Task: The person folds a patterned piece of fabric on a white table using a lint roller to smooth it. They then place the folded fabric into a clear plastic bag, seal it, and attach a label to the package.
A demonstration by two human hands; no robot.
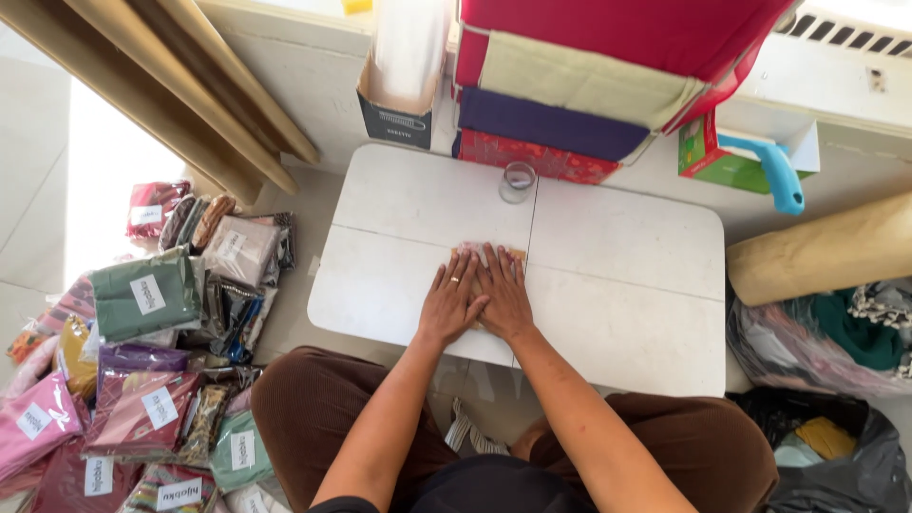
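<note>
A small folded piece of patterned cloth in pink and tan (484,253) lies on a low white table (617,275). My left hand (450,304) and my right hand (503,294) rest flat on it side by side, fingers spread and pointing away from me, covering most of the cloth. There is a ring on a finger of my left hand. Neither hand grips anything. My knees in brown trousers sit under the near edge of the table.
A clear glass (518,180) stands at the table's far edge. Stacked folded fabrics in red, beige and purple (570,85) rise behind it. Several bagged, labelled cloths (152,332) lie on the floor at left. A fabric roll (826,252) and bags lie at right.
</note>
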